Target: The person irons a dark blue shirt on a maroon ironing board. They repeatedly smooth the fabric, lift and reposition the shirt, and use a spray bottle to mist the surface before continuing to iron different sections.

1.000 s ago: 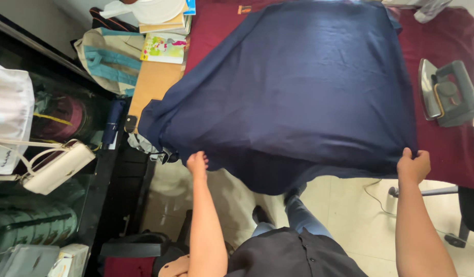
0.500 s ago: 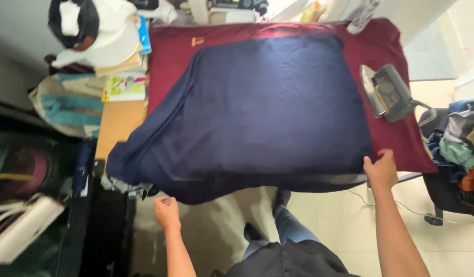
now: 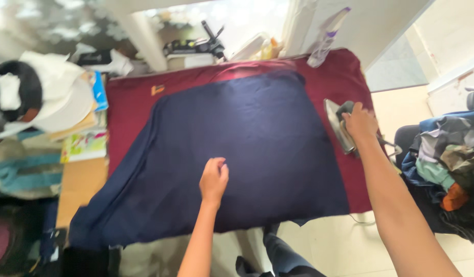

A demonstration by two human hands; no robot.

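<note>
A large navy blue cloth (image 3: 237,149) lies spread over a maroon-covered ironing table (image 3: 129,102), its left end hanging off the edge. My left hand (image 3: 214,179) rests on the cloth near its middle, fingers loosely curled, holding nothing. At the table's right side my right hand (image 3: 359,123) is closed over the handle of a grey clothes iron (image 3: 337,125), which stands tipped on its side on the maroon cover just beside the cloth.
A spray bottle (image 3: 327,36) stands at the table's far right corner. Books and a white hat (image 3: 57,102) are piled on the left. A heap of mixed clothes (image 3: 447,164) sits on a chair at the right. Tiled floor lies below.
Both hands let go of the cloth's near edge. My left hand moved onto the middle of the cloth; my right hand went up to the iron and closed on its handle. The view shifted.
</note>
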